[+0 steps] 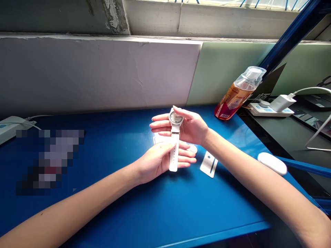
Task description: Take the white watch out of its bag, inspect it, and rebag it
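A white wristwatch (176, 117) with a round pale dial is held between both hands above the blue table, its strap hanging toward me. My right hand (193, 127) supports the watch case from behind, thumb at the top of the case and fingers stretched to the left. Lower down, my left hand (157, 160) pinches the perforated strap (174, 160) between thumb and fingers. Partly hidden behind the hands lie a white item (157, 138) and a rounded white piece (192, 148). A white slotted card (207, 164) rests just right of them.
On the blue table (144, 213), a white oval case (272, 164) lies at right. A bottle of reddish liquid (232, 100) stands near the wall. Power strips sit at far left (12, 125) and right (258, 110). A pixelated object (55, 155) is at left.
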### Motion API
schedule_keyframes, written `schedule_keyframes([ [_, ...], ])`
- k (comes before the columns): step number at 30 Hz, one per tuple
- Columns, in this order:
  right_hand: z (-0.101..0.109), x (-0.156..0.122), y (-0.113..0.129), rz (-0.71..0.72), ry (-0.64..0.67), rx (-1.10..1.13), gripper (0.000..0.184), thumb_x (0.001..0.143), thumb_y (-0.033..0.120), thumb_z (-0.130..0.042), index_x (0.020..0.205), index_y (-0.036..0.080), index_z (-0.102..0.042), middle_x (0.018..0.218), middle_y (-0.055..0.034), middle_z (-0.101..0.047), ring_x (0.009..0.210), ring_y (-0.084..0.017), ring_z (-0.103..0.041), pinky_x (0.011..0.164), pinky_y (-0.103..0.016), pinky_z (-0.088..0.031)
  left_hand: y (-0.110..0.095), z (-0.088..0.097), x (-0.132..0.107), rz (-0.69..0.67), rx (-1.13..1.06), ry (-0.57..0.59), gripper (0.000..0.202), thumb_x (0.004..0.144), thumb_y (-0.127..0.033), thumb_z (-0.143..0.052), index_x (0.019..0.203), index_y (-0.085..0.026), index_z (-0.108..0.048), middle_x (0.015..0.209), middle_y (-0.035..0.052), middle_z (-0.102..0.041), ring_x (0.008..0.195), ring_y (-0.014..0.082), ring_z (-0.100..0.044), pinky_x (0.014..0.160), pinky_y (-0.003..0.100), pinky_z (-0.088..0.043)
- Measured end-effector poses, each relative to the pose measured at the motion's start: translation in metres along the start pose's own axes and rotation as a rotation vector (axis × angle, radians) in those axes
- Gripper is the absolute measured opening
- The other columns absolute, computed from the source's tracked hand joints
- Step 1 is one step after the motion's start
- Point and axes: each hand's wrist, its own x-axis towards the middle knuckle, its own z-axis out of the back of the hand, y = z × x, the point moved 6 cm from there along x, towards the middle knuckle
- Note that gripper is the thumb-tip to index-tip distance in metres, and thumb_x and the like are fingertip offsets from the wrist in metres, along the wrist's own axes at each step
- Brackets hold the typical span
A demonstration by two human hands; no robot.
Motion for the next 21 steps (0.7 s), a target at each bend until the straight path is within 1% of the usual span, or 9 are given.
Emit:
schedule_keyframes([
  [5, -0.001, 0.000, 0.001, 0.004, 0.003, 0.019, 0.060, 0.105, 0.042, -0.022, 0.117, 0.005, -0.068, 0.114, -0.0175, -0.075, 0.108, -0.024, -0.070, 0.102, -0.037, -0.050, -0.001, 0.000, 0.000, 0.009, -0.009, 0.000, 0.034, 0.102, -0.030, -0.047, 0.106, -0.005, -0.070, 0.098, 0.0180, -0.074, 0.090, 0.0241, -0.074, 0.082, 0.033, -0.060],
  [8, -0.001, 0.000, 0.003, 0.007, -0.009, 0.020, 0.062, 0.105, 0.044, -0.020, 0.117, 0.006, -0.067, 0.111, -0.0168, -0.076, 0.106, -0.024, -0.071, 0.101, -0.037, -0.050, -0.002, 0.002, 0.000, 0.001, -0.012, -0.020, 0.030, 0.101, -0.029, -0.051, 0.107, -0.005, -0.069, 0.098, 0.0172, -0.074, 0.089, 0.0232, -0.074, 0.081, 0.033, -0.060],
  [11, -0.002, -0.001, 0.007, 0.012, -0.030, 0.017, 0.064, 0.105, 0.046, -0.017, 0.117, 0.006, -0.067, 0.107, -0.0167, -0.077, 0.102, -0.024, -0.073, 0.100, -0.038, -0.051, -0.004, 0.005, 0.000, -0.059, 0.014, -0.079, 0.024, 0.098, -0.027, -0.058, 0.105, -0.007, -0.068, 0.096, 0.0156, -0.074, 0.088, 0.0216, -0.073, 0.082, 0.032, -0.059],
  [14, -0.001, -0.001, 0.010, 0.009, -0.072, 0.002, 0.064, 0.105, 0.047, -0.017, 0.119, 0.008, -0.065, 0.103, -0.0164, -0.078, 0.098, -0.025, -0.074, 0.098, -0.041, -0.052, -0.006, 0.008, -0.001, -0.147, 0.027, -0.148, 0.021, 0.094, -0.028, -0.066, 0.098, -0.008, -0.069, 0.087, 0.0117, -0.074, 0.081, 0.0181, -0.072, 0.079, 0.029, -0.059],
  [17, 0.000, -0.001, 0.012, 0.017, -0.075, 0.010, 0.065, 0.103, 0.047, -0.015, 0.122, 0.006, -0.062, 0.105, -0.0183, -0.077, 0.099, -0.026, -0.073, 0.100, -0.044, -0.051, -0.007, 0.009, -0.002, -0.174, 0.000, -0.171, 0.022, 0.092, -0.030, -0.069, 0.094, -0.008, -0.069, 0.076, 0.0077, -0.070, 0.071, 0.0158, -0.070, 0.071, 0.026, -0.058],
  [19, -0.001, -0.002, 0.012, 0.035, -0.047, 0.030, 0.063, 0.101, 0.043, -0.016, 0.125, 0.003, -0.059, 0.112, -0.0205, -0.074, 0.104, -0.028, -0.072, 0.104, -0.045, -0.047, -0.006, 0.009, -0.002, -0.148, -0.031, -0.168, 0.019, 0.093, -0.028, -0.067, 0.092, -0.009, -0.068, 0.068, 0.0038, -0.065, 0.062, 0.0135, -0.066, 0.063, 0.023, -0.056],
  [21, -0.002, -0.002, 0.012, 0.051, -0.008, 0.039, 0.059, 0.096, 0.037, -0.021, 0.128, 0.002, -0.055, 0.120, -0.0215, -0.071, 0.110, -0.029, -0.070, 0.107, -0.046, -0.044, -0.006, 0.009, -0.003, -0.105, -0.058, -0.149, 0.016, 0.095, -0.025, -0.061, 0.092, -0.010, -0.067, 0.063, 0.0000, -0.058, 0.050, 0.0087, -0.058, 0.051, 0.018, -0.050],
])
